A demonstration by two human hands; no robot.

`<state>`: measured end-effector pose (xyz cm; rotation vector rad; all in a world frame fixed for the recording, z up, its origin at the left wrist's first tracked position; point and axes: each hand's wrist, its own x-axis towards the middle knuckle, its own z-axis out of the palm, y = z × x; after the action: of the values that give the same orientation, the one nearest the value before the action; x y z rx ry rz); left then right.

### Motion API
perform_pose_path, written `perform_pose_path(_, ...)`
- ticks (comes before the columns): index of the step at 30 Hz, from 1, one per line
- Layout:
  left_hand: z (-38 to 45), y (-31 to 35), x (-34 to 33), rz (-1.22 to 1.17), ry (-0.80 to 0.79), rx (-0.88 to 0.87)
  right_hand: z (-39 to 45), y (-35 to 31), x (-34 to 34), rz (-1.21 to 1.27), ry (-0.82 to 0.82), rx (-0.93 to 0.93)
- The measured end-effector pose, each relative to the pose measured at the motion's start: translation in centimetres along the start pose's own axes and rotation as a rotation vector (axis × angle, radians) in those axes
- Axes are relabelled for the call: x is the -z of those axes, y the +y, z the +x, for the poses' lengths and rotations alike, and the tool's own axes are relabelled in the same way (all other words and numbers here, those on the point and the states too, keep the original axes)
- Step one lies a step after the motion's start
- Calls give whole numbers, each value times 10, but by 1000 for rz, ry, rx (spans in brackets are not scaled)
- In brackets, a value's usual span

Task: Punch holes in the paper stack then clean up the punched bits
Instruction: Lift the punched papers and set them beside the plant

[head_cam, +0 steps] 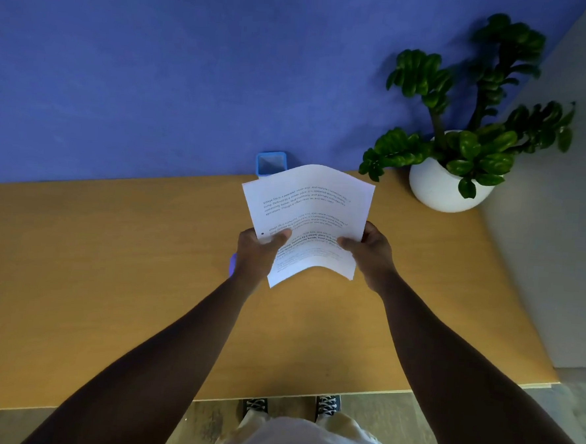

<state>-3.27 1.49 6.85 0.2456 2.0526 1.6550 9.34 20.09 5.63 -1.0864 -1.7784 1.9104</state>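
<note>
Nearest the camera, two dark sneakers [290, 407] stood on the floor just under the near edge of the wooden table [109, 279]. Above the tabletop, both bare arms reached forward. The left hand [257, 254] gripped the paper stack [307, 219] at its left edge, thumb pressed flat on the top sheet and the other fingers hidden beneath, so the stack was pinched between them. The right hand [369, 248] clamped the right edge the same way, thumb on top, fingers underneath. The stack was held up off the table, its printed face up, sagging in the middle between the two grips. One dark hole showed near the left thumb. A bit of something purple [233, 262] peeked from behind the left wrist; what it was could not be told. Beyond, a blue container [271, 164] stood at the blue wall [156, 76], and a potted plant [453, 156] sat at the table's far right corner.
</note>
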Motion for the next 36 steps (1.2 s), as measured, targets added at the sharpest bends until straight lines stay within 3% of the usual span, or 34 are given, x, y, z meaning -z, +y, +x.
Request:
perform_pose_path(6, -4, 0, -5, 34, 31, -30, -6, 5, -2, -90, 114, 63)
perform_pose_path(12, -1, -12, 1, 305, -4, 99, -10, 20, 3, -323, 125, 59)
perform_pose_path(18, 0, -6, -3, 214, -6, 47, -5, 20, 7, -342, 149, 99)
perform_pose_path(36, 6, -18, 2, 438, -52, 127, 1, 32, 12, -421, 107, 65)
